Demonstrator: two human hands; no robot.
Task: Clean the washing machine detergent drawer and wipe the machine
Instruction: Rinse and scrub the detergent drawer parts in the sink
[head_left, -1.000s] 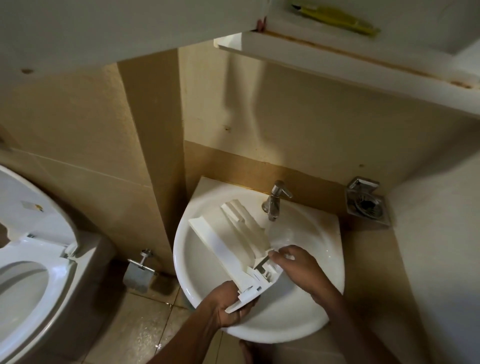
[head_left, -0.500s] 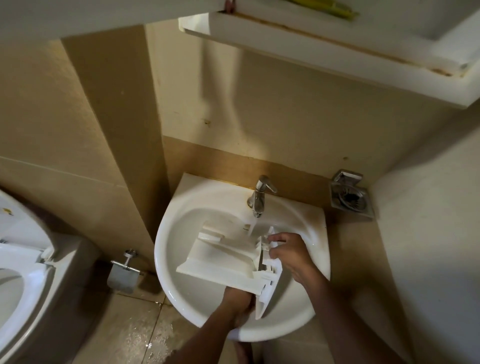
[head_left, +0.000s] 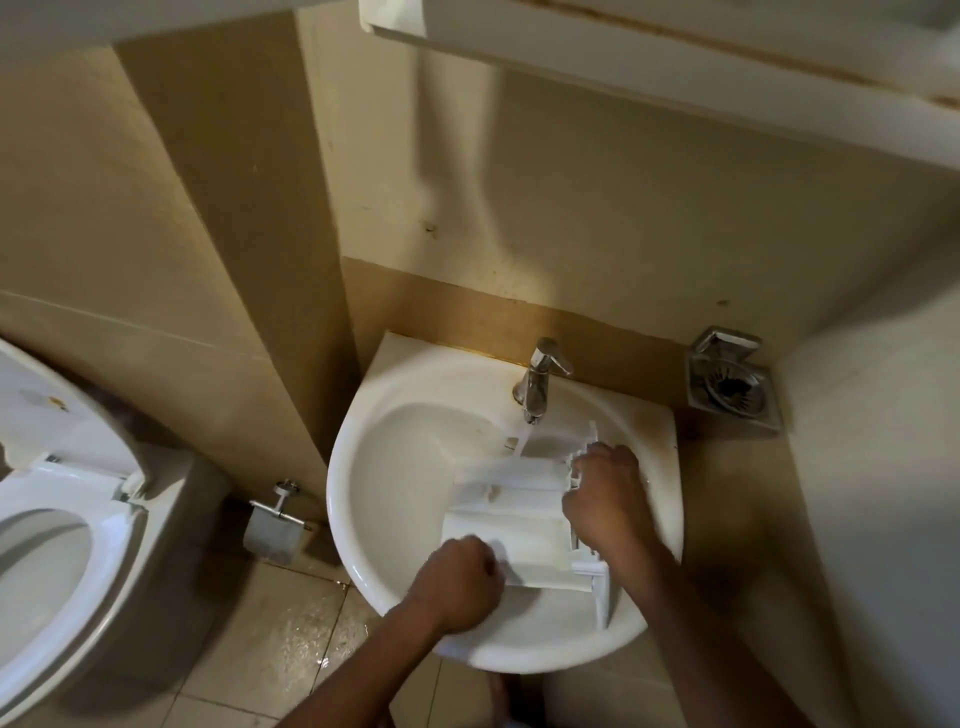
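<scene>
Left hand and right hand grip the detergent drawer under the tap; wet, it could slip and hit the sink

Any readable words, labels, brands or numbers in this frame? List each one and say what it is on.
None can be read.
The drawer, tap and sink show no print.
A small mark on the toilet lid is too blurred to tell whether it is text.

two bare hands, bare wrists, bare forearms, uncovered to the frame edge
</scene>
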